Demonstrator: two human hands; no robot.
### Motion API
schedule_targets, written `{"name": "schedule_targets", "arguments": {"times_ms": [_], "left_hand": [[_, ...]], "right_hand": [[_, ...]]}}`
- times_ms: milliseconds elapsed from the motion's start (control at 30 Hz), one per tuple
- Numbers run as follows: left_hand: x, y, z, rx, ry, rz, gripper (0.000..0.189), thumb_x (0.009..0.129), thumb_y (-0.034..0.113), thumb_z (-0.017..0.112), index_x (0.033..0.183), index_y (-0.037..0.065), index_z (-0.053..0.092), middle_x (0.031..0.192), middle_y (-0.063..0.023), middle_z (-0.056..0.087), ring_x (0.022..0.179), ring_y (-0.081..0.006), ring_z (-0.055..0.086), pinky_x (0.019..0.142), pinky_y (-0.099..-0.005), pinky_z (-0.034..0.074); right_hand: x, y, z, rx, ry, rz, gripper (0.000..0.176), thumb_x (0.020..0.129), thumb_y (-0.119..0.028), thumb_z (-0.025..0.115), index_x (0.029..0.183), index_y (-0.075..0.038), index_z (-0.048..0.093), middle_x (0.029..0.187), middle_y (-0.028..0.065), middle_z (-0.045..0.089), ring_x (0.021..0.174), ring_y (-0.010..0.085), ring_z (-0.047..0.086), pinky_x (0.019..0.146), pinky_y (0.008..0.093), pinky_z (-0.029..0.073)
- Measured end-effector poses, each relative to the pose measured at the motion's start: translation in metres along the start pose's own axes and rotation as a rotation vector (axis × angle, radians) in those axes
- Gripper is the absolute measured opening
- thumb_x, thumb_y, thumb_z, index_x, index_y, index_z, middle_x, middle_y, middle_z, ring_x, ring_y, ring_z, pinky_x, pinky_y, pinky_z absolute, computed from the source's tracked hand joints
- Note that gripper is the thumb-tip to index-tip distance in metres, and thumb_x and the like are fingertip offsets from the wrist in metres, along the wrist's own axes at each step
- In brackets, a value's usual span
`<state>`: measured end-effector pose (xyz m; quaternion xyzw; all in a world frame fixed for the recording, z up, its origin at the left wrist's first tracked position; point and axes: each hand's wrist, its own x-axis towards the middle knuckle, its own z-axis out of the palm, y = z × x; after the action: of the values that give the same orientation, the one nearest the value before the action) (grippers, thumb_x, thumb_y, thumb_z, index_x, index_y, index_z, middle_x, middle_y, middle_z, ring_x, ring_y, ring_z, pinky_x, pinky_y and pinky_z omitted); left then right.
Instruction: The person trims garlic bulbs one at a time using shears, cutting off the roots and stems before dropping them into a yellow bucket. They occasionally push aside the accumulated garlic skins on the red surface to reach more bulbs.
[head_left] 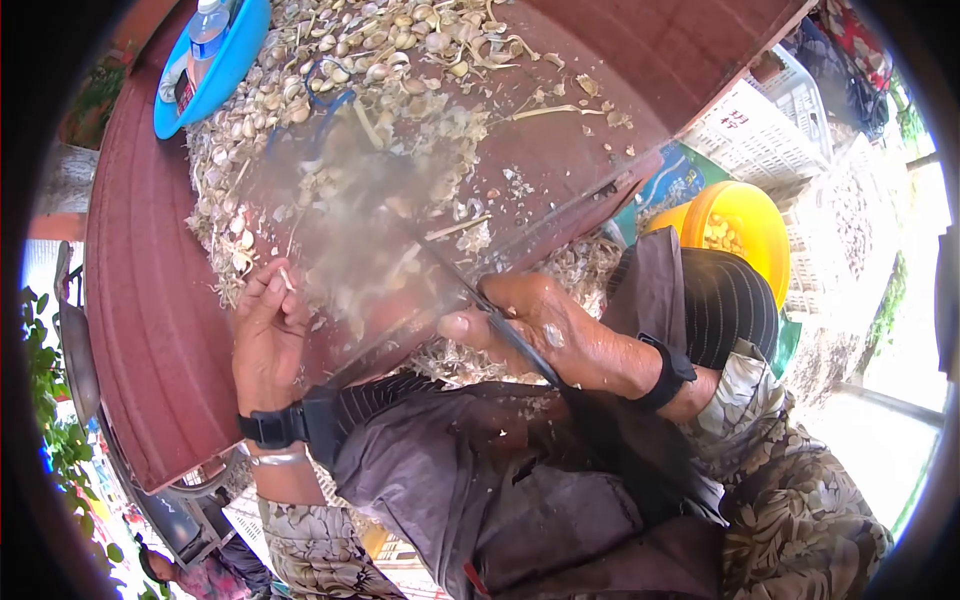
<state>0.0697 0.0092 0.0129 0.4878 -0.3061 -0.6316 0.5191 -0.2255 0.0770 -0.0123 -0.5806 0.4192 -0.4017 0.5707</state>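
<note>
My left hand (268, 335) is raised over the near left edge of the garlic heap, its thumb and fingertips pinched on a small pale garlic clove (287, 277). Unpeeled garlic cloves (330, 45) and papery skins (440, 130) lie on the red-brown table (150, 330). My right hand (540, 325) is above my lap at the table's near edge, fingers curled in and thumb pointing left. What it grips, if anything, is hidden. A dark strap (525, 345) crosses in front of it. A hazy smear covers the middle of the view.
A blue basin (245, 55) with a plastic bottle (207, 35) sits at the upper left. At right, a yellow bucket (765, 235) holds peeled cloves (722, 235), beside white crates (750, 130). Loose skins (580, 270) lie below the table edge. Another person (215, 575) is partly visible at lower left.
</note>
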Motion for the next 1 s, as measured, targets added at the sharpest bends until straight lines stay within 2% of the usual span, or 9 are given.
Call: {"name": "schedule_targets", "arguments": {"times_ms": [100,400,533,567,600,700,833,933,1000], "left_hand": [[-0.026,-0.002,0.008,-0.180,-0.012,-0.051,0.025,0.091,0.007,0.059,0.112,-0.004,0.055,0.093,-0.0078,0.057,0.069,-0.0123,0.050,0.057,-0.0221,0.044],[-0.071,0.001,0.051,-0.406,0.029,-0.103,0.022,0.097,0.017,0.050,0.109,-0.001,0.052,0.095,-0.0092,0.053,0.079,-0.0164,0.050,0.062,-0.0263,0.046],[-0.082,0.007,0.085,-0.418,-0.108,-0.164,0.014,0.095,0.006,0.048,0.106,-0.003,0.051,0.098,-0.0113,0.050,0.083,-0.0163,0.053,0.068,-0.0263,0.050],[-0.082,0.004,0.104,-0.354,-0.175,-0.128,0.017,0.095,0.006,0.048,0.108,-0.003,0.052,0.103,-0.0126,0.052,0.087,-0.0171,0.055,0.070,-0.0267,0.051],[-0.084,0.003,0.126,-0.289,-0.232,-0.071,0.019,0.095,0.005,0.048,0.111,-0.003,0.053,0.108,-0.0140,0.053,0.091,-0.0179,0.056,0.072,-0.0270,0.051],[-0.104,-0.007,0.217,0.053,-0.482,0.071,0.036,0.093,0.005,0.051,0.127,-0.004,0.046,0.129,-0.0185,0.048,0.114,-0.0218,0.051,0.086,-0.0304,0.049],[-0.116,-0.009,0.257,0.580,-0.648,0.578,0.033,0.092,0.006,0.051,0.124,-0.003,0.053,0.131,-0.0166,0.050,0.121,-0.0231,0.051,0.094,-0.0321,0.046],[-0.070,-0.005,0.210,0.574,-0.360,0.501,0.025,0.093,0.009,0.053,0.115,-0.001,0.060,0.115,-0.0120,0.061,0.103,-0.0187,0.061,0.089,-0.0296,0.047],[-0.029,-0.002,0.159,0.665,-0.031,0.483,0.021,0.092,0.011,0.056,0.109,0.000,0.063,0.099,-0.0063,0.067,0.089,-0.0124,0.063,0.077,-0.0266,0.048]], "right_hand": [[-0.002,-0.009,0.002,0.203,-0.088,0.119,0.025,0.090,-0.014,0.061,0.079,0.006,0.050,0.066,0.0156,0.043,0.067,0.0098,0.042,0.055,0.0332,0.039],[0.000,0.005,0.004,-0.051,-0.062,-0.016,0.039,0.090,-0.032,0.061,0.078,0.004,0.055,0.061,0.0145,0.048,0.058,0.0207,0.047,0.055,0.0408,0.040],[0.011,0.009,0.003,-0.084,-0.056,0.246,0.035,0.086,-0.030,0.064,0.092,0.005,0.060,0.069,0.0198,0.057,0.064,0.0269,0.057,0.061,0.0422,0.044],[0.008,0.055,0.013,-0.090,0.197,-0.323,0.028,0.086,-0.025,0.061,0.092,0.003,0.062,0.075,0.0237,0.060,0.071,0.0375,0.061,0.065,0.0449,0.046],[0.005,0.043,0.015,-0.215,0.302,-0.349,0.022,0.085,-0.020,0.059,0.089,0.001,0.063,0.082,0.0265,0.061,0.080,0.0450,0.059,0.068,0.0472,0.046],[0.010,0.060,0.016,-0.364,-0.044,-0.229,0.031,0.093,-0.030,0.056,0.103,0.000,0.058,0.085,0.0154,0.060,0.074,0.0281,0.058,0.064,0.0400,0.045],[-0.002,0.057,0.013,0.372,-0.140,-0.140,0.035,0.094,-0.033,0.054,0.103,0.000,0.059,0.077,0.0115,0.058,0.066,0.0219,0.056,0.058,0.0365,0.044],[0.003,0.034,-0.003,0.403,0.051,-0.155,0.037,0.095,-0.035,0.052,0.103,0.000,0.059,0.070,0.0086,0.056,0.060,0.0173,0.055,0.053,0.0338,0.043],[0.003,0.008,-0.017,0.255,0.156,-0.039,0.054,0.091,-0.048,0.054,0.069,0.001,0.057,0.055,0.0058,0.046,0.055,0.0146,0.044,0.050,0.0319,0.036]]}}
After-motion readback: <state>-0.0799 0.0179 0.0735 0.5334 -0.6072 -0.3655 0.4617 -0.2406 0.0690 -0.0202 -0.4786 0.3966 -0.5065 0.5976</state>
